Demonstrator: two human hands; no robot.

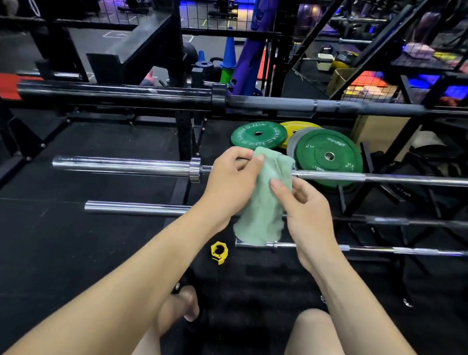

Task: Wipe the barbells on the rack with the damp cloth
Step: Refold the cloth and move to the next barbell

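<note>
A pale green cloth (pixel 262 198) hangs in front of me, held by both hands. My left hand (pixel 231 181) pinches its top edge. My right hand (pixel 307 215) grips its right side lower down. Behind the cloth a chrome barbell (pixel 123 164) lies across the rack, its shaft running right past the hands. Above it rests a black barbell (pixel 114 95). Two thinner chrome bars (pixel 136 208) (pixel 411 250) sit on lower rack levels. The cloth covers part of the chrome barbell's shaft; whether it touches the bar I cannot tell.
Green weight plates (pixel 328 156) (pixel 258 135) and a yellow one (pixel 294 127) lie on the floor behind the rack. A yellow collar clamp (pixel 219 252) lies on the black mat. Black rack uprights (pixel 373 175) stand to the right. My bare knees and sandalled feet are below.
</note>
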